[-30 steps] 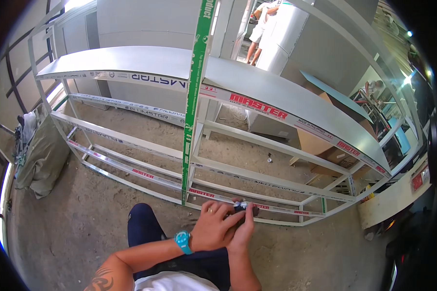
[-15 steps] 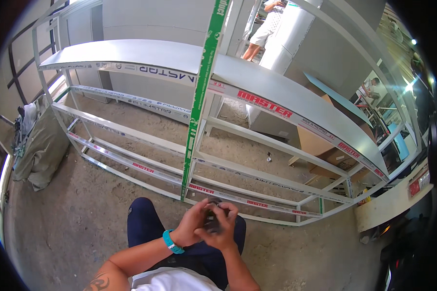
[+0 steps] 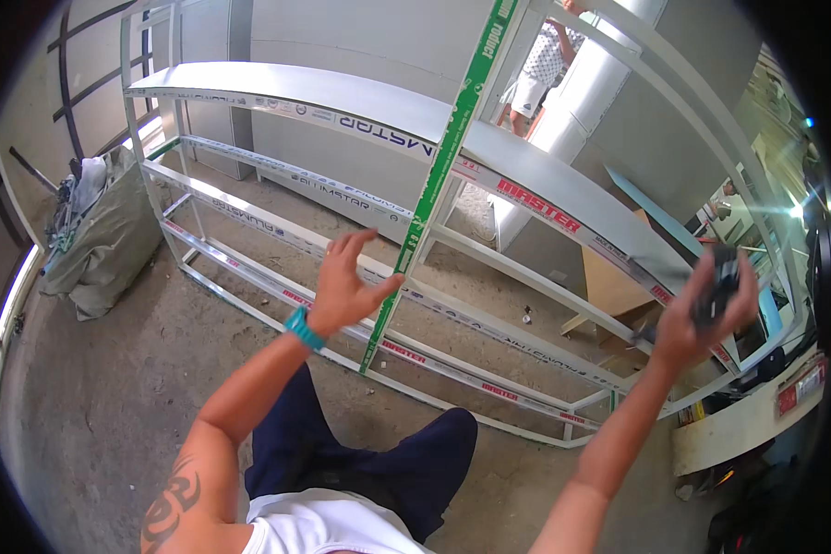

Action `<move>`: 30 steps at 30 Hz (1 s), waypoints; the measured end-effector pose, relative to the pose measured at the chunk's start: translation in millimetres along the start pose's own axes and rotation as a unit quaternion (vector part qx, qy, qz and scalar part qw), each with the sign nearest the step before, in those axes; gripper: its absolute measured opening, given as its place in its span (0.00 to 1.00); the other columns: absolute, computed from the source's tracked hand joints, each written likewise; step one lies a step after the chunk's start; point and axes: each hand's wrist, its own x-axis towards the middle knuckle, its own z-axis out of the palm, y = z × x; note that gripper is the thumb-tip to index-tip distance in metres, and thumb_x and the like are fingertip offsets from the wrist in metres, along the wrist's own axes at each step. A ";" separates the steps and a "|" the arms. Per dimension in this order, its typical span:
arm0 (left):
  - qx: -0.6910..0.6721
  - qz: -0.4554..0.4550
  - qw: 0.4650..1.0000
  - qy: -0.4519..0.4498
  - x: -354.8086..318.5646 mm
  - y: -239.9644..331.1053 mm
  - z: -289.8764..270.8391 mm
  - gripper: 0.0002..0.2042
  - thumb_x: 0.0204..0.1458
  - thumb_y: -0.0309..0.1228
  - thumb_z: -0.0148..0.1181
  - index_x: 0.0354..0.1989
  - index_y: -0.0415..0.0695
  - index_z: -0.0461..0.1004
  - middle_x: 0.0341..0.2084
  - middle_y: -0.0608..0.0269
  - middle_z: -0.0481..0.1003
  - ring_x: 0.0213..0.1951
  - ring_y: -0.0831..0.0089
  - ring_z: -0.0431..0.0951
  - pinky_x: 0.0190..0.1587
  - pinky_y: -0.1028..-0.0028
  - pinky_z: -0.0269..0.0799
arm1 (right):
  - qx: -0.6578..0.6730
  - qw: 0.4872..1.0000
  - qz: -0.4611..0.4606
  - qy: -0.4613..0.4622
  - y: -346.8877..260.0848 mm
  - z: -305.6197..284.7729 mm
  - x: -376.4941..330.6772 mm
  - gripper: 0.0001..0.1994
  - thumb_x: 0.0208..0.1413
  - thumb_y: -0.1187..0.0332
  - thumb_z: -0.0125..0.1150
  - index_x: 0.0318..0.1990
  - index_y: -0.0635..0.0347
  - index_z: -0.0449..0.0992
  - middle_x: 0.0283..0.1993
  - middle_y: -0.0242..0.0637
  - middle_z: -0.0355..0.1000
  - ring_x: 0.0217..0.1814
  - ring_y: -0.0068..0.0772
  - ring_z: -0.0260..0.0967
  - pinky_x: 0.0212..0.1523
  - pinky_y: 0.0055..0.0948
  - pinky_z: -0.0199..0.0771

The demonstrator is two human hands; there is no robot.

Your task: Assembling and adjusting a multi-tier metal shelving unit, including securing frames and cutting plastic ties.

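Hands parted since before, left hand (image 3: 344, 288) fingers spread empty, right hand (image 3: 697, 319) grasping dark tool (image 3: 722, 282)

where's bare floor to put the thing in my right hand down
Bare concrete floor lies open between the grey sack and your left leg. The dark object is in your right hand. Inside the metal frame rails split the floor into narrow strips. It is crowded with clutter at the far right.
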 end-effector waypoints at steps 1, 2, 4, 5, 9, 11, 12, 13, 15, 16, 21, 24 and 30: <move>-0.001 0.002 1.000 0.005 2.1 -14.5 9.8 0.27 0.52 0.45 0.71 0.52 0.34 0.79 0.41 0.51 0.80 0.43 0.56 0.80 0.52 0.60 0.74 | -0.009 0.999 -0.036 -0.013 19.5 19.3 15.5 0.25 0.61 0.60 0.71 0.63 0.52 0.71 0.61 0.43 0.66 0.61 0.44 0.66 0.58 0.41 0.75; 0.024 0.000 0.998 -0.056 2.1 -31.1 20.4 0.26 0.55 0.46 0.69 0.50 0.34 0.79 0.40 0.51 0.81 0.42 0.54 0.80 0.55 0.58 0.72 | -0.036 0.998 -0.025 -0.042 29.2 38.7 22.9 0.27 0.58 0.57 0.73 0.63 0.51 0.71 0.60 0.44 0.66 0.61 0.45 0.65 0.58 0.42 0.74; 0.043 0.003 0.993 -0.114 3.9 -44.7 36.3 0.25 0.58 0.48 0.66 0.48 0.34 0.79 0.39 0.50 0.82 0.40 0.51 0.81 0.58 0.55 0.69 | -0.029 0.983 -0.009 -0.179 48.5 69.4 19.1 0.31 0.54 0.51 0.75 0.62 0.52 0.71 0.59 0.45 0.67 0.61 0.48 0.65 0.58 0.44 0.73; 0.056 -0.002 0.983 -0.175 5.0 -45.0 42.3 0.24 0.59 0.49 0.65 0.46 0.35 0.80 0.38 0.51 0.82 0.39 0.52 0.80 0.57 0.56 0.69 | 0.007 0.959 -0.004 -0.282 60.2 79.8 12.6 0.34 0.52 0.48 0.76 0.62 0.53 0.71 0.58 0.46 0.68 0.60 0.50 0.65 0.58 0.46 0.72; 0.098 -0.008 0.928 -0.359 3.9 -42.8 51.5 0.22 0.62 0.51 0.60 0.39 0.39 0.80 0.33 0.54 0.81 0.38 0.54 0.79 0.55 0.58 0.68 | 0.094 0.764 0.185 -0.611 93.3 101.2 -30.1 0.45 0.55 0.36 0.65 0.73 0.53 0.63 0.68 0.55 0.63 0.72 0.59 0.58 0.69 0.53 0.61; 0.087 0.011 0.945 -0.315 -1.5 -45.8 46.9 0.22 0.63 0.51 0.58 0.35 0.41 0.79 0.31 0.54 0.81 0.36 0.55 0.78 0.54 0.59 0.66 | -0.003 0.798 0.154 -0.582 68.0 96.2 -22.6 0.46 0.56 0.34 0.63 0.75 0.53 0.61 0.70 0.56 0.61 0.74 0.58 0.56 0.73 0.51 0.56; 0.079 0.020 0.952 -0.294 -4.3 -46.3 45.4 0.22 0.64 0.52 0.57 0.34 0.42 0.78 0.29 0.55 0.80 0.35 0.55 0.78 0.54 0.60 0.66 | -0.054 0.811 0.138 -0.566 52.2 90.0 -16.1 0.46 0.56 0.34 0.62 0.75 0.53 0.60 0.72 0.57 0.60 0.75 0.58 0.55 0.74 0.50 0.53; 0.070 0.028 0.959 -0.273 -5.7 -46.9 45.9 0.23 0.64 0.52 0.56 0.32 0.42 0.78 0.28 0.55 0.80 0.35 0.55 0.78 0.54 0.60 0.65 | -0.105 0.820 0.121 -0.550 42.3 84.7 -11.3 0.47 0.57 0.33 0.61 0.76 0.54 0.59 0.73 0.58 0.59 0.77 0.58 0.54 0.76 0.49 0.51; 0.072 0.031 0.954 -0.288 -3.5 -45.0 50.6 0.22 0.63 0.53 0.57 0.35 0.43 0.78 0.29 0.55 0.80 0.36 0.54 0.78 0.55 0.60 0.64 | -0.130 0.848 0.079 -0.508 30.9 72.9 -7.7 0.46 0.56 0.34 0.62 0.76 0.54 0.60 0.73 0.57 0.59 0.77 0.58 0.53 0.76 0.48 0.49; 0.082 0.029 0.950 -0.301 -2.9 -47.5 49.9 0.22 0.62 0.54 0.57 0.38 0.43 0.79 0.29 0.55 0.80 0.37 0.53 0.78 0.56 0.59 0.64 | -0.144 0.873 0.035 -0.464 21.8 71.2 -11.1 0.46 0.56 0.35 0.63 0.75 0.53 0.61 0.73 0.56 0.59 0.77 0.58 0.53 0.77 0.48 0.48; 0.086 0.053 0.952 -0.288 -13.8 -61.4 38.8 0.42 0.43 0.60 0.70 0.60 0.39 0.73 0.40 0.52 0.81 0.45 0.53 0.79 0.63 0.57 0.61 | -0.035 0.911 -0.127 -0.390 -34.0 80.6 -30.1 0.42 0.53 0.46 0.68 0.73 0.53 0.65 0.71 0.51 0.64 0.75 0.55 0.56 0.76 0.46 0.52; 0.032 0.061 0.969 -0.236 -16.5 -67.5 38.0 0.45 0.40 0.56 0.74 0.64 0.38 0.70 0.52 0.48 0.76 0.53 0.50 0.75 0.65 0.55 0.60 | 0.067 0.899 -0.159 -0.402 -61.1 91.4 -55.0 0.35 0.50 0.61 0.70 0.68 0.53 0.70 0.64 0.42 0.72 0.67 0.48 0.67 0.68 0.44 0.65; 0.196 -0.400 0.814 0.373 3.8 -150.3 34.0 0.36 0.47 0.46 0.74 0.62 0.37 0.70 0.52 0.37 0.74 0.56 0.45 0.75 0.61 0.52 0.70 | -0.023 0.936 -0.069 -0.344 -46.9 128.6 -90.3 0.25 0.49 0.75 0.69 0.57 0.52 0.78 0.49 0.32 0.80 0.44 0.39 0.80 0.48 0.35 0.81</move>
